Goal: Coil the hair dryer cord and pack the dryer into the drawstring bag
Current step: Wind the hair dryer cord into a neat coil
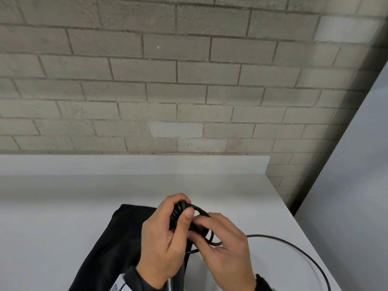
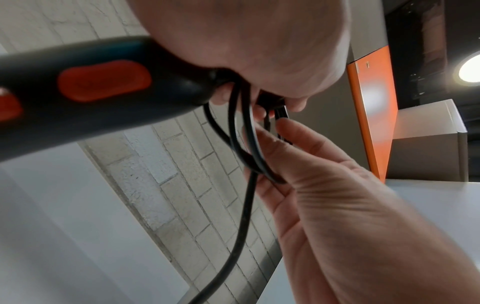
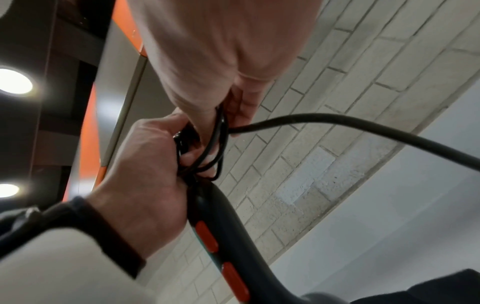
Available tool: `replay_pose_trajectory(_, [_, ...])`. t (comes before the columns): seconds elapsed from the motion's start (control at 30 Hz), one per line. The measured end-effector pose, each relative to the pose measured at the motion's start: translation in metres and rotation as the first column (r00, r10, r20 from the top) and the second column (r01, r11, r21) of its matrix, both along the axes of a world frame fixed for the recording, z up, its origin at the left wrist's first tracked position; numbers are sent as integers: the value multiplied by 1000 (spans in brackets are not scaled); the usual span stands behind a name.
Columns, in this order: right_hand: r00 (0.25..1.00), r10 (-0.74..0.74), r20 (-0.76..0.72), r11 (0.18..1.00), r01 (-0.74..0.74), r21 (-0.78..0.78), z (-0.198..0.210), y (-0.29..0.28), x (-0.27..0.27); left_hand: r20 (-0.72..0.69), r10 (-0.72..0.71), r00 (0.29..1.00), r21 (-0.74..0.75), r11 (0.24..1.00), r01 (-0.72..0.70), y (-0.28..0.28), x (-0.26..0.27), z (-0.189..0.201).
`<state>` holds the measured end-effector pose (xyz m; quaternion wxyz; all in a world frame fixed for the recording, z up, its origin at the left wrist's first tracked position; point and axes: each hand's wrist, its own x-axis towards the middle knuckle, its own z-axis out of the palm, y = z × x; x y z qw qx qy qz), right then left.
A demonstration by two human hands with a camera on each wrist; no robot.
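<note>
We see a white table (image 1: 63,206) w/ a black drawstring bag (image 1: 117,238) lying flat on it. Above the bag, the hair dryer (image 3: 215,222), black w/ orange buttons, is held handle-up. Our left hand (image 1: 161,244) grips the handle end plus cord (image 1: 294,244) loops. Right hand (image 1: 226,244) pinches the loops just beside it; the rest of the cord trails right across the table.

Count: one black hair dryer (image 3: 218,222) with two orange oval buttons (image 3: 206,236); one black rubber cord (image 1: 294,246), roughly three loops gathered; one black fabric drawstring bag (image 1: 117,244); two bare hands (image 1: 159,248); two round ceiling lights (image 3: 13,82).
</note>
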<state>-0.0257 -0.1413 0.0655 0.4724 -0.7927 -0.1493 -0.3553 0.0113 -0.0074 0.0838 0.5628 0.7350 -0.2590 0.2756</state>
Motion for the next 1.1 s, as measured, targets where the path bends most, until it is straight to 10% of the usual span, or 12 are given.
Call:
replay_pose_trajectory(0.33, [936, -294, -193, 941, 248, -229, 9, 13, -3, 49, 95, 994, 80, 992, -99, -4, 4, -2])
replay_pose_trajectory(0.5, [716, 215, -664, 972, -94, 214, 40, -3, -7, 97, 114, 989, 107, 986, -124, -5, 6, 0])
replay_pose_trajectory(0.63, [474, 744, -471, 555, -46, 831, 69, -22, -19, 119, 103, 988, 102, 988, -116, -4, 5, 2])
replay_pose_trajectory(0.67, [493, 754, -434, 532, -69, 844, 72, -25, -21, 110, 104, 989, 96, 989, -115, -4, 6, 1])
replay_pose_trajectory(0.8, [767, 307, -563, 929, -114, 352, 54, -26, -32, 78, 143, 987, 74, 986, -149, -3, 10, 1])
replay_pose_trajectory(1.1, [772, 419, -478, 865, -179, 470, 34, -47, -49, 135, 123, 983, 101, 985, -138, -9, 6, 3])
